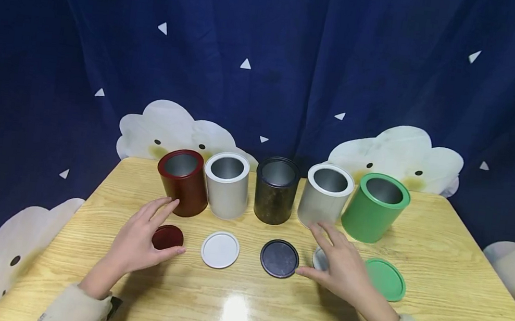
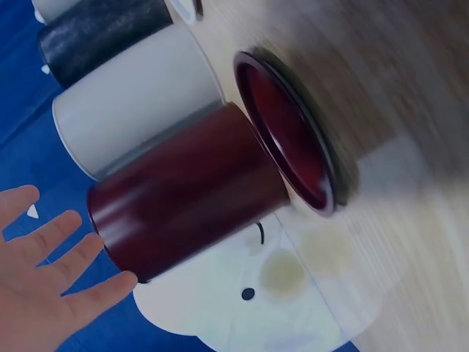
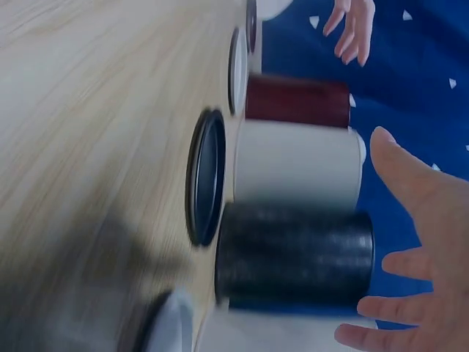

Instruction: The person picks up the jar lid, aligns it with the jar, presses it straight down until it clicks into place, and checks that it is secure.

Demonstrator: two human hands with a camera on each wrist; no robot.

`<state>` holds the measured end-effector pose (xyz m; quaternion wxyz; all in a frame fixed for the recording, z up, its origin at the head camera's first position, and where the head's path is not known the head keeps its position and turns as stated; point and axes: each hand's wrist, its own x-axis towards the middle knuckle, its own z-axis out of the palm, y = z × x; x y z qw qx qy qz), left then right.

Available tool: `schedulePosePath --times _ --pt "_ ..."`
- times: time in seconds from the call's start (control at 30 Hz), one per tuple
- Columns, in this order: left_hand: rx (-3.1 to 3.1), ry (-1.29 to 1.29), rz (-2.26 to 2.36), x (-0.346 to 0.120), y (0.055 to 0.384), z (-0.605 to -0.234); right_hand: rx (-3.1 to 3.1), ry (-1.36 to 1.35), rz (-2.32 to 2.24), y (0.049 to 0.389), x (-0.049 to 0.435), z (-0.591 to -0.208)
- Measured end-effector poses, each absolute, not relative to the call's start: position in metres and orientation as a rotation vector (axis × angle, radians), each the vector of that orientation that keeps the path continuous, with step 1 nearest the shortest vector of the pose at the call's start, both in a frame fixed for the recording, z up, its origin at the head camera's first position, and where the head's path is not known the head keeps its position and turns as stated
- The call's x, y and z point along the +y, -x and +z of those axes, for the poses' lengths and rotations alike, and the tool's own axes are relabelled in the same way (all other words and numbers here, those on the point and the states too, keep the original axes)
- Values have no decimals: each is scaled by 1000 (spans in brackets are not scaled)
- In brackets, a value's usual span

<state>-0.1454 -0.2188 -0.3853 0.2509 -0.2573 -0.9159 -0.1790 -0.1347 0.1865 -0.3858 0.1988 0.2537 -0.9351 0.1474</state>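
Above the dark red lid (image 1: 168,237), my left hand (image 1: 143,240) hovers with spread fingers and nothing held. It partly covers that lid in the head view; the left wrist view shows the whole dark red lid (image 2: 289,136) flat in front of the dark red can (image 2: 190,194). My right hand (image 1: 342,266) is over the right-hand white lid (image 1: 320,259), hiding much of it, with fingers apart and holding nothing. To its left lies the black lid (image 1: 279,258), to its right the green lid (image 1: 385,279). Another white lid (image 1: 220,250) lies between the hands.
Behind the lids stand open-topped cans in a row: dark red (image 1: 190,195), white (image 1: 227,198), black (image 1: 274,201), white (image 1: 321,204) and green (image 1: 369,217). They are on a wooden table (image 1: 186,304). A dark blue curtain (image 1: 264,98) hangs behind.
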Motion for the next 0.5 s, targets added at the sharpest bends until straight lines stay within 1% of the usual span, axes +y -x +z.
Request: schedulePosePath --times 0.2,0.5 --pt "-2601 665 -546 -233 143 -386 -2626 -816 470 142 157 -385" --pt "-2662 685 -574 -251 147 -391 -2584 -919 523 154 120 -387"
